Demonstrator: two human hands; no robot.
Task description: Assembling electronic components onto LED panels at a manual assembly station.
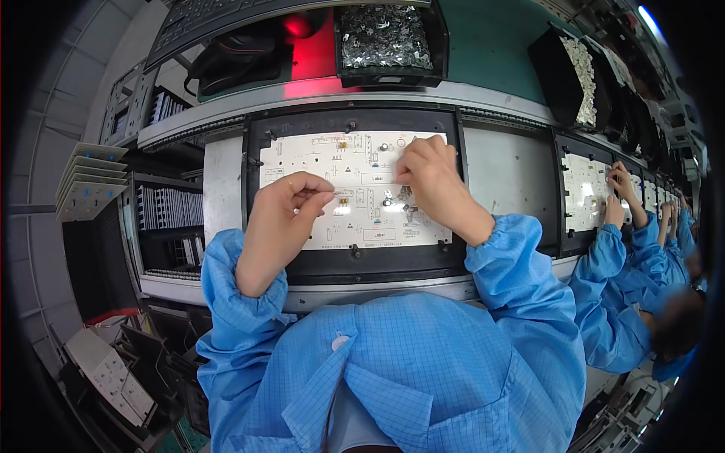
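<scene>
Assembly line w/ grey conveyor [226,181]: white circuit board [317,230] sits in a black carrier [355,264]. Left hand [283,211] pinches a tiny part; right hand [430,177] presses fingertips closed onto the board. Best seated straight, w/ light pressure. Two pale rectangular label boxes mid-board; black bin [389,41] of silvery parts above.

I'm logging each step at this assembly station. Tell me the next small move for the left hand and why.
Probably lower the left hand a little and set its pinched small part onto the white circuit board. Its fingertips hover just beside the gold component, while the right hand already presses on the board.
</scene>
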